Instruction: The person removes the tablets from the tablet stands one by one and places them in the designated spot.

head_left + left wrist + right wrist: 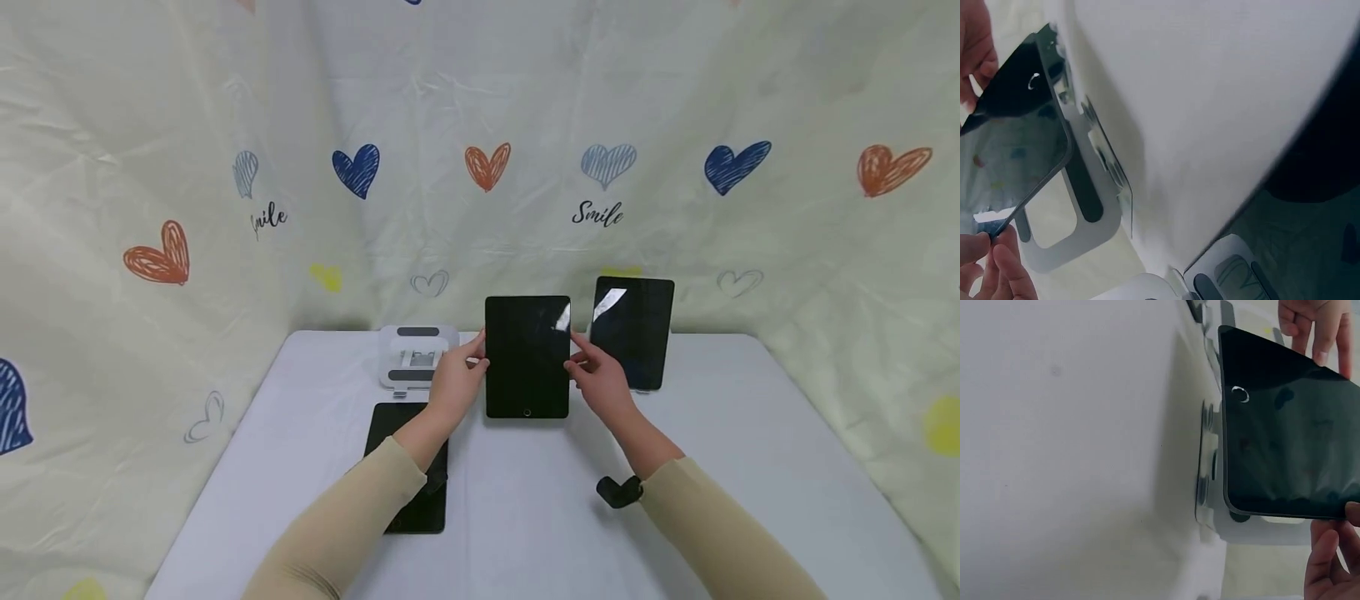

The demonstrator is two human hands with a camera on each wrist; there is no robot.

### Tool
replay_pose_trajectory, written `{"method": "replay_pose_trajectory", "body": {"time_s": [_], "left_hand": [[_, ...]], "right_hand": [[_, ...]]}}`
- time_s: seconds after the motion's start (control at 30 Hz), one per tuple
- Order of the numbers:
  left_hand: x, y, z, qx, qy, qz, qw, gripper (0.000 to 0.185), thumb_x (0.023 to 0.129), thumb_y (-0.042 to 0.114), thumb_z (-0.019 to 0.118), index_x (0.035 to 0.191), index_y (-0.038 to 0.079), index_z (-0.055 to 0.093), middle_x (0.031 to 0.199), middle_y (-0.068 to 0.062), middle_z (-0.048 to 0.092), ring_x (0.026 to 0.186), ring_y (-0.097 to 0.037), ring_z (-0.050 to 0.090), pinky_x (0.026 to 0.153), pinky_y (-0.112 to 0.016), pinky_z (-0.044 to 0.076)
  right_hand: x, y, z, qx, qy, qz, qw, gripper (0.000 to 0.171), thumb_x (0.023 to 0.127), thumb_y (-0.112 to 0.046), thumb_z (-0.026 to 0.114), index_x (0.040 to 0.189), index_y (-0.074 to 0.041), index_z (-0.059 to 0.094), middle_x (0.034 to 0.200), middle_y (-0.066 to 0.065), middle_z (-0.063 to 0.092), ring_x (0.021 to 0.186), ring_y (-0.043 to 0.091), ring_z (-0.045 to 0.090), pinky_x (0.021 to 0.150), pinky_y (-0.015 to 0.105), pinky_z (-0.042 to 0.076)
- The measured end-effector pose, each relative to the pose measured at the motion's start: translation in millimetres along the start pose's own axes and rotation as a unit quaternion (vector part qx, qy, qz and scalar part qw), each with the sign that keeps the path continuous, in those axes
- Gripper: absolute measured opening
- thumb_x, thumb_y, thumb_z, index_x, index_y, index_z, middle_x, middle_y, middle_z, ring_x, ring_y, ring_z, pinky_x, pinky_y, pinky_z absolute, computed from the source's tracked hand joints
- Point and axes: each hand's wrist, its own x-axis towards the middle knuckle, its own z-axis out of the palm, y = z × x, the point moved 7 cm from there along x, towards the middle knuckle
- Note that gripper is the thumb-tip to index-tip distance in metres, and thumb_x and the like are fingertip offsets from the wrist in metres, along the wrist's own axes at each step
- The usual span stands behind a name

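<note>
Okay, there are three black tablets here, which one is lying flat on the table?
The tablet at the near left, partly under the left forearm, lies flat. The middle tablet is held upright by both hands, and the right tablet stands propped at the back.

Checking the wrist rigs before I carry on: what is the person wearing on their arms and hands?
Both arms wear long, close-fitting beige sleeves that end at the wrists. The left hand and right hand are bare: no gloves or rings show. A small black device sits under the right wrist at the cuff, and a similar black piece sits by the left cuff. No cables or markings are visible.
</note>
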Motion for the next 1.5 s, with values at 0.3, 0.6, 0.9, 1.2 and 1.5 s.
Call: {"method": "replay_pose_trajectory", "body": {"time_s": [0.3, 0.6, 0.9, 1.2, 1.5], "left_hand": [[-18.6, -7.6, -0.2, -0.031, -0.036, -0.028, 0.9985, 0.053, 0.096, 0.014, 0.066, 0.146, 0.028, 0.051, 0.106, 0.001, 0.067, 0.082, -0.011, 0.065, 0.062, -0.028, 0.050], [-41.6, -10.0, 4.0, -0.046, -0.090, -0.054, 0.9934, 0.054, 0.096, 0.015, 0.066, 0.146, 0.026, 0.050, 0.107, 0.000, 0.066, 0.083, -0.011, 0.067, 0.064, -0.029, 0.049], [-64.0, -19.8, 9.4, -0.065, -0.131, -0.084, 0.9857, 0.054, 0.094, 0.010, 0.067, 0.146, 0.018, 0.052, 0.101, -0.003, 0.067, 0.083, -0.026, 0.070, 0.061, -0.029, 0.050], [-84.1, -28.1, 17.5, -0.064, -0.162, -0.114, 0.9780, 0.058, 0.092, 0.004, 0.068, 0.146, 0.010, 0.050, 0.091, -0.002, 0.064, 0.075, -0.019, 0.068, 0.063, -0.029, 0.053], [-96.9, -40.5, 28.6, -0.051, -0.186, -0.171, 0.9660, 0.063, 0.087, -0.002, 0.070, 0.146, 0.007, 0.049, 0.088, -0.005, 0.060, 0.070, -0.016, 0.057, 0.060, -0.027, 0.051]], "right_hand": [[-18.5, 2.7, 1.4, 0.019, -0.031, 0.012, 0.999, 0.058, 0.101, -0.013, 0.058, 0.155, -0.023, 0.037, 0.116, 0.016, 0.061, 0.098, 0.032, 0.062, 0.077, 0.026, 0.052], [-38.3, 14.1, 2.0, 0.023, -0.053, 0.025, 0.998, 0.057, 0.100, -0.013, 0.060, 0.153, -0.016, 0.040, 0.111, 0.016, 0.063, 0.091, 0.029, 0.064, 0.072, 0.026, 0.052], [-60.1, 24.3, 8.5, 0.019, -0.090, 0.064, 0.994, 0.058, 0.097, -0.010, 0.063, 0.151, -0.011, 0.042, 0.104, 0.013, 0.063, 0.082, 0.033, 0.061, 0.068, 0.034, 0.050], [-73.6, 41.7, 20.2, 0.008, -0.111, 0.107, 0.988, 0.060, 0.094, -0.008, 0.065, 0.150, -0.009, 0.044, 0.094, 0.010, 0.064, 0.076, 0.024, 0.059, 0.065, 0.031, 0.050], [-83.4, 52.4, 30.4, 0.000, -0.132, 0.136, 0.982, 0.063, 0.089, -0.002, 0.067, 0.148, -0.007, 0.046, 0.091, 0.009, 0.062, 0.072, 0.022, 0.057, 0.063, 0.032, 0.051]]}}
